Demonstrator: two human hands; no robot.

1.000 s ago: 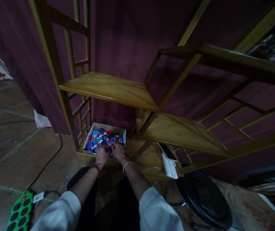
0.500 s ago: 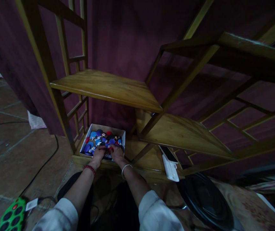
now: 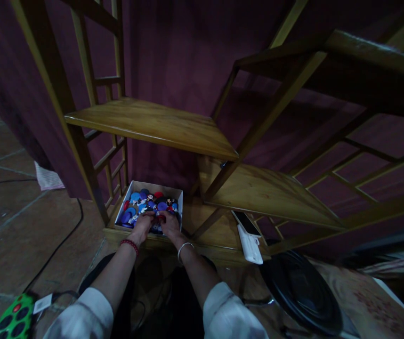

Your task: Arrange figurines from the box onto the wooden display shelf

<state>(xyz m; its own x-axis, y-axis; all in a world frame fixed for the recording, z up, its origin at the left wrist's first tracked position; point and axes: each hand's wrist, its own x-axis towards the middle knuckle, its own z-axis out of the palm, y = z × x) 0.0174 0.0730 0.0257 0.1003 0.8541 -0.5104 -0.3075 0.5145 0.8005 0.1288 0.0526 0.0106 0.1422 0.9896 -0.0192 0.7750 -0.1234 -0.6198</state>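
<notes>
A shallow white box (image 3: 179, 194) sits on the bottom board of a wooden shelf unit, holding many small blue, purple, red and black round pieces. My left hand (image 3: 142, 226), with a red bead bracelet, is over the front of the box, its fingers closed at a small dark red piece (image 3: 158, 219). From the other side my right hand (image 3: 169, 224), below a silver bangle, has its fingers closed on the same piece. The fingertips of both hands nearly meet there, and the piece is partly covered by them.
A wooden shelf board (image 3: 152, 125) juts out above the box. A dark-screened device (image 3: 247, 223) and a white object (image 3: 250, 247) lie to the right. Near are a black round seat (image 3: 303, 294), a green power strip (image 3: 14, 319) and a cable on the tiled floor.
Both hands have drawn together at the dark red piece, which now sits between their fingertips. The camera view has shifted slightly.
</notes>
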